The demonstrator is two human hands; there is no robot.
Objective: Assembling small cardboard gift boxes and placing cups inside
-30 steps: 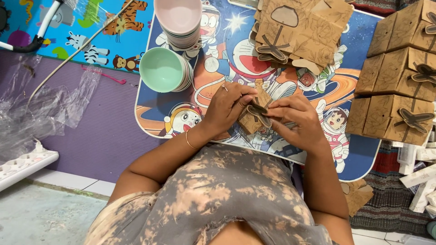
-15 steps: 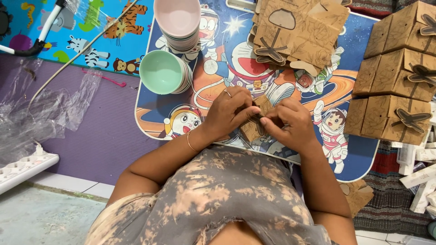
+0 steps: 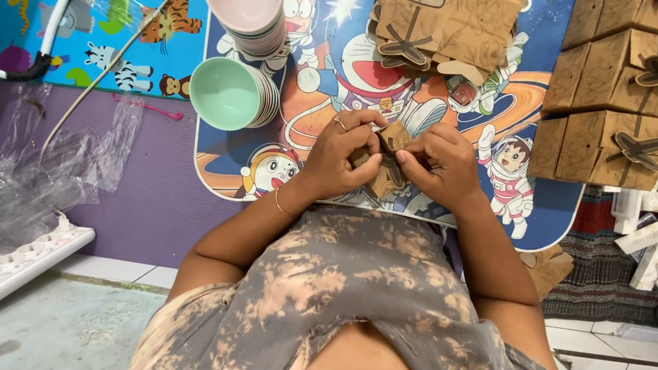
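Brown cardboard box, small and only partly folded, sits pinched between both hands just above a low table whose top is printed with bright cartoon space characters. The left hand wraps the box's left side, fingers curled over its top edge and thumb pressed beneath, a ring on one finger and a thin bracelet at the wrist. The right hand grips the right side, thumb tip pushed against a flap near the middle, so both hands are closed firmly on the card. Beyond the hands, at the table's far edge, lies a pile of flat brown box blanks with dark bow-shaped tabs. To the right, finished brown boxes stand stacked beside the table. On the table's left part lies a stack of mint green bowls on its side, and behind it a stack of pink bowls. Crumpled clear plastic wrap lies on a purple mat to the far left. The card looks thin, so a hard thumb press could crease or tear a flap, and a tab pushed in at an angle may buckle rather than lock.
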